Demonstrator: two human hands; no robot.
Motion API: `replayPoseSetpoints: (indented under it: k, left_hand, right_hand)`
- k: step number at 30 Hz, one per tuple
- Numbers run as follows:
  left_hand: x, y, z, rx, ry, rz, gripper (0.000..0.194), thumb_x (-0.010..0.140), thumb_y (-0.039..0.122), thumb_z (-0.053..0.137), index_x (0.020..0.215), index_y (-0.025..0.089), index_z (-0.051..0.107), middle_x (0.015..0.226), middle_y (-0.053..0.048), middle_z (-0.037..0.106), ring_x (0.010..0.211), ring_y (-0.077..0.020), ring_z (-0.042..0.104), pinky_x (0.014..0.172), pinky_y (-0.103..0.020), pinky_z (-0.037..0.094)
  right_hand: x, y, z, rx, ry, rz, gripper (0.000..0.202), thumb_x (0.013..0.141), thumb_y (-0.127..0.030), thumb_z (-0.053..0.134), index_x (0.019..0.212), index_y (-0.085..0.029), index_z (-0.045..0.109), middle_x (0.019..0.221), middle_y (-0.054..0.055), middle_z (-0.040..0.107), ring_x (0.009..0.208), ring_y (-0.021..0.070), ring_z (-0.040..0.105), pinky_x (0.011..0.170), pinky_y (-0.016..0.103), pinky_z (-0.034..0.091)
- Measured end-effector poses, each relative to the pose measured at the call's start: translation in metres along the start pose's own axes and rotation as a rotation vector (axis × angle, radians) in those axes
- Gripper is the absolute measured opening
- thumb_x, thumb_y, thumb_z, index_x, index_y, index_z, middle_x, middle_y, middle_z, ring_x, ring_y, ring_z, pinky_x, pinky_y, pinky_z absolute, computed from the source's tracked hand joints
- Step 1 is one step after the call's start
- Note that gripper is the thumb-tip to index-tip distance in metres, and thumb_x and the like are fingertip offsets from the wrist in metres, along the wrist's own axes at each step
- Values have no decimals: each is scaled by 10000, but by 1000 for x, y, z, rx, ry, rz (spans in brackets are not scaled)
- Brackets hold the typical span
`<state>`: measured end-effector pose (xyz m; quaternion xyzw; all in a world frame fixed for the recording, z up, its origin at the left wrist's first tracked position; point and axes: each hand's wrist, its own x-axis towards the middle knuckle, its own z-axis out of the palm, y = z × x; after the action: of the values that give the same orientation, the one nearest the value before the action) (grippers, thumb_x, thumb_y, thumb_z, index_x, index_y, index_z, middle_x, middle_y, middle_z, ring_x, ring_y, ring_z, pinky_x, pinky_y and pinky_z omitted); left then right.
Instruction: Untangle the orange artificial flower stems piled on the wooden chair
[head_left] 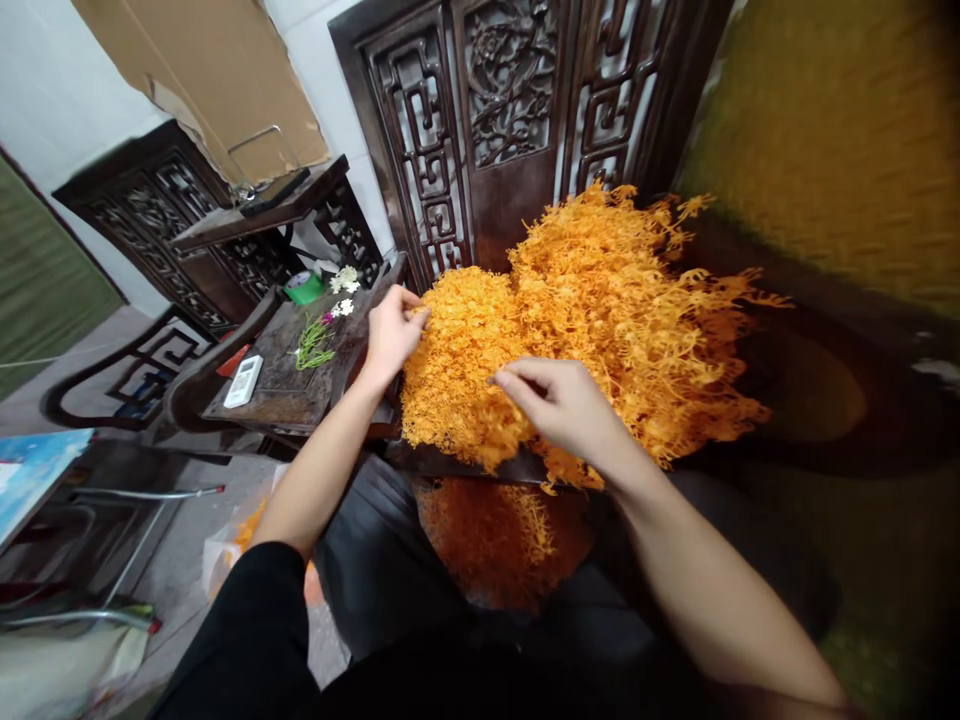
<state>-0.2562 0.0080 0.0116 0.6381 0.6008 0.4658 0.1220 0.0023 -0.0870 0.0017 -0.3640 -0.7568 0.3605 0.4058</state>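
Observation:
A heap of small orange plastic-looking sprigs [457, 350] lies in front of me, its pieces packed densely. Against its right side rests a taller, looser bundle of orange branching sprigs [637, 310]. My left hand [394, 332] is at the left edge of the dense heap, thumb and fingers drawn together at the orange pieces; what they grip is hidden. Above the front of the heap hovers my right hand [559, 400], closed in a pinch. Something tiny and dark shows at its fingertips, too small to name.
To the left, a dark wooden chair seat [292, 395] carries a green tape roll [304, 287], green stems [313, 342], white flowers [344, 281] and a white remote [244, 381]. Carved wooden panels [517, 190] stand behind the heap. A plastic bag [217, 560] with orange pieces sits on the floor.

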Motion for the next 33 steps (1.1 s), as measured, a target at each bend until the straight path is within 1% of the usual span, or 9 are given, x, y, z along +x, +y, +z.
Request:
replayPoseSetpoints:
  k: [5, 9, 13, 15, 17, 20, 23, 28, 33]
  left_hand:
    - [43, -10, 34, 444, -225, 196, 219, 812, 91, 642, 999, 145, 743, 1217, -147, 665, 1076, -255, 652, 1017, -401, 499]
    - [57, -6, 41, 544, -396, 192, 457, 832, 79, 626, 1266, 177, 727, 1356, -152, 667, 1283, -336, 603, 1122, -497, 441]
    - [27, 25, 28, 237, -302, 228, 327, 985, 322, 568, 1210, 165, 745, 1224, -120, 756, 1165, -273, 685, 1068, -442, 494]
    - [-2, 46, 22, -22, -465, 210, 439, 1026, 473, 485, 1023, 150, 783, 1013, -106, 796, 957, -212, 736, 916, -362, 559]
    - [-31, 63, 19, -106, -594, 215, 343, 938, 474, 653, 1022, 167, 782, 1010, -87, 795, 905, -185, 729, 842, -319, 559]
    - [-58, 72, 21, -154, -551, 177, 254, 842, 399, 778, 956, 172, 781, 923, -59, 782, 828, -162, 699, 746, -286, 530]
    - [-61, 64, 20, -240, -456, 75, 178, 800, 339, 808, 810, 168, 760, 793, -33, 748, 724, -146, 657, 686, -281, 508]
    - [-46, 47, -6, -520, -1, -138, 117, 731, 242, 824, 759, 177, 731, 726, -4, 706, 614, -103, 607, 600, -242, 504]
    - [-52, 47, -20, -617, -156, -356, 267, 624, 286, 920, 753, 149, 731, 744, -26, 721, 604, -114, 664, 557, -242, 574]
  right_hand:
    - [14, 29, -1, 610, 58, 355, 244, 850, -300, 615, 1030, -219, 758, 880, 36, 669, 715, 153, 563, 641, 317, 478]
    - [15, 36, 3, 806, 91, 416, 314, 747, -265, 789, 1061, -242, 790, 795, 11, 674, 713, 145, 612, 773, 358, 569]
    - [18, 42, 5, 886, 272, 427, 397, 591, -312, 940, 944, -203, 796, 843, 34, 735, 758, 168, 680, 828, 401, 595]
    - [19, 46, 6, 852, 345, 412, 427, 528, -320, 976, 893, -192, 793, 857, 40, 753, 746, 165, 683, 807, 390, 595]
    - [20, 47, 9, 800, 336, 381, 417, 525, -336, 979, 871, -192, 796, 841, 42, 764, 732, 163, 686, 791, 379, 592]
    - [17, 41, 14, 722, 266, 331, 382, 559, -350, 961, 862, -192, 790, 881, 59, 789, 785, 191, 723, 820, 391, 598]
    - [14, 35, 15, 535, 270, 277, 270, 645, -329, 910, 838, -186, 788, 867, 65, 788, 800, 210, 729, 817, 406, 597]
    - [7, 25, -10, 66, 613, 19, 26, 789, -217, 807, 767, -215, 793, 796, 44, 738, 765, 197, 683, 775, 394, 561]
    - [-9, -14, -29, -43, 688, -182, 118, 865, -215, 777, 972, -256, 803, 1099, 59, 748, 931, 220, 712, 822, 408, 587]
